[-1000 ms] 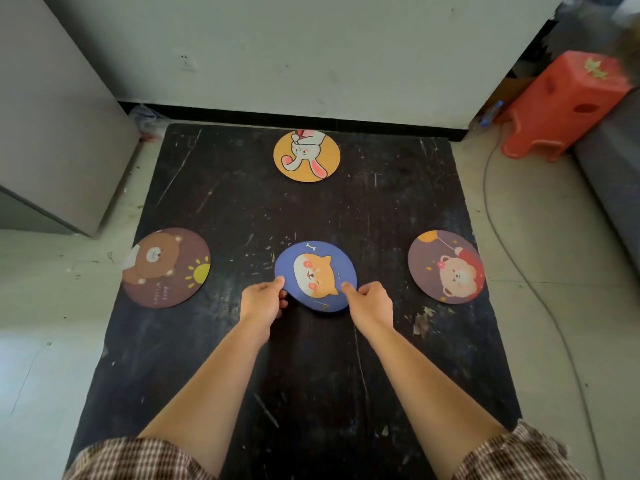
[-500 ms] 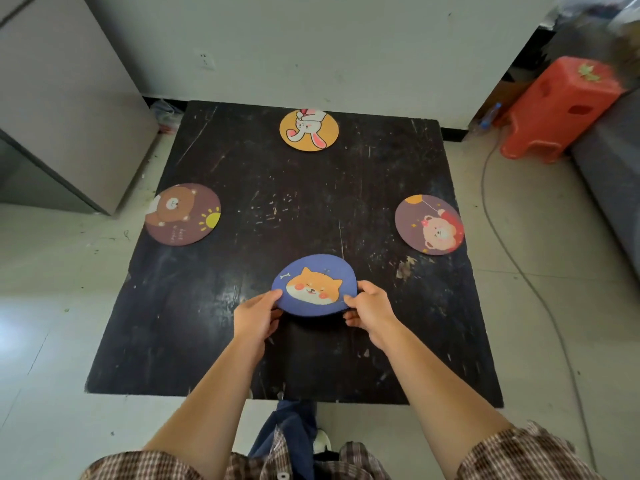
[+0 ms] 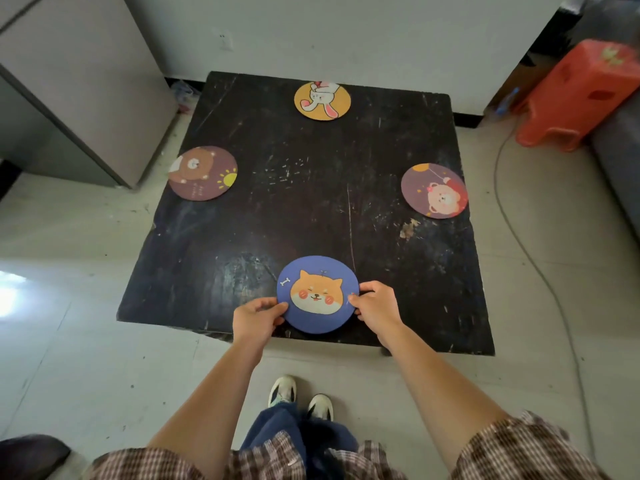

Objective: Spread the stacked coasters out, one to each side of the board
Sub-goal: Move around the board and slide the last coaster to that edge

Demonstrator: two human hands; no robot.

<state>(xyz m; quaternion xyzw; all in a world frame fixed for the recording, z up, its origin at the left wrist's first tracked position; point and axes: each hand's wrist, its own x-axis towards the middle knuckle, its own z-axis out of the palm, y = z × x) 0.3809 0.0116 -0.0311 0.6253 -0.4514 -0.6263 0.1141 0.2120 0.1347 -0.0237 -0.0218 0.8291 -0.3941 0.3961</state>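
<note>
Blue dog coaster (image 3: 317, 294): at the board's (image 3: 311, 202) near edge, pinched at its rim between left hand (image 3: 258, 318) and right hand (image 3: 375, 306). Rabbit (image 3: 322, 100), bear (image 3: 203, 173) and pink-bear (image 3: 434, 190) coasters occupy the other sides. Final placement underway, apparently; next calls for setting it flat and letting go.

Both hands have drawn the blue coaster (image 3: 317, 294) back, seemingly onto the board's (image 3: 207, 265) near edge.

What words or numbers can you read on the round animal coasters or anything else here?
None can be read.
Round brown bear coaster: a few tiny pale marks under the bear, too small and blurred to read.
Red plastic stool: a yellowish sticker on top, blurred.
Blue, orange and purple coasters: pictures only.
</note>
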